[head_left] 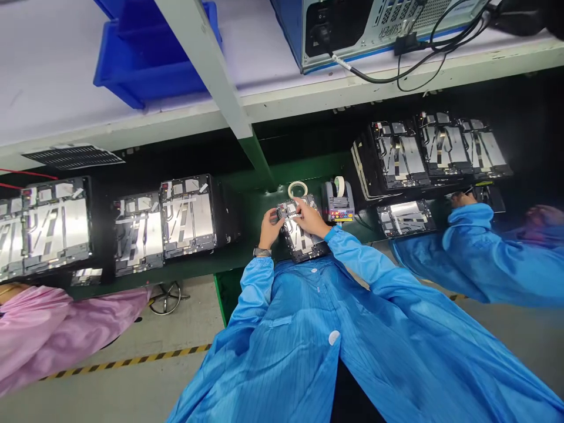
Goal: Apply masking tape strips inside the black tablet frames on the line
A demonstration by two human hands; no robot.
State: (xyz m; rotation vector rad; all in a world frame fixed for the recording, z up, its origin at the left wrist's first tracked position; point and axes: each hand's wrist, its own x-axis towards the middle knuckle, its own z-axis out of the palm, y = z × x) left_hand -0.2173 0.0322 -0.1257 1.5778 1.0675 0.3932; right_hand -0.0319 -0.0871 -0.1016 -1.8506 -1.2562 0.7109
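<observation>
A black device with a silver metal back panel (304, 238) lies on the green bench in front of me. My left hand (269, 226) grips its upper left corner, fingers curled round the edge. My right hand (311, 218) rests on the top part of the panel, fingers pressed together on a small pale piece that I cannot make out. Both arms are in blue sleeves, and a watch sits on my left wrist.
A tape ring (298, 189) and a tape dispenser (338, 201) stand just behind the device. Stacks of like units sit at the left (187, 216) and right (399, 155). A co-worker's blue sleeve (476, 235) reaches in at the right; a pink-clad person (53, 323) is at the left.
</observation>
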